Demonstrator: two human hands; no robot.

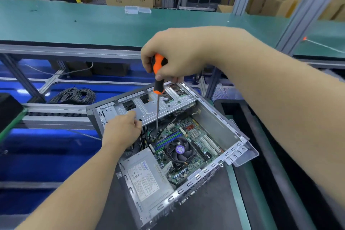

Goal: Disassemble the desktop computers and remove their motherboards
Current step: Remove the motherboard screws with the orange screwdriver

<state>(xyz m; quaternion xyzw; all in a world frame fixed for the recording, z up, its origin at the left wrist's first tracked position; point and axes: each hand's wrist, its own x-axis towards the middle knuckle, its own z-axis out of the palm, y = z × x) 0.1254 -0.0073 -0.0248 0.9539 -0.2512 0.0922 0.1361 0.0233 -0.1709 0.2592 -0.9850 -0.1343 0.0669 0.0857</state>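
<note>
The open computer case [186, 155] lay on the dark worktop [214, 201], its long axis running from the near edge away toward the far right, open side up, with the motherboard [196, 140] still inside. The right hand [177, 56] had its grip wrapped round the orange-and-black screwdriver [158, 87], held nearly upright, tip down beside the memory slots, so a board screw seemed in hand. The left hand [121, 130] rested on the drive cage [149, 106], fingers curled at its edge; next, that screw would need backing out and lifting clear.

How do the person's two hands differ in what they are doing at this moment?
The right hand grips the orange-and-black screwdriver and is held high; the left hand holds no tool and is low, at the metal drive cage. The right hand's fingers curl round the handle; the left hand's grip is unclear. Both work over the open computer case.
</note>
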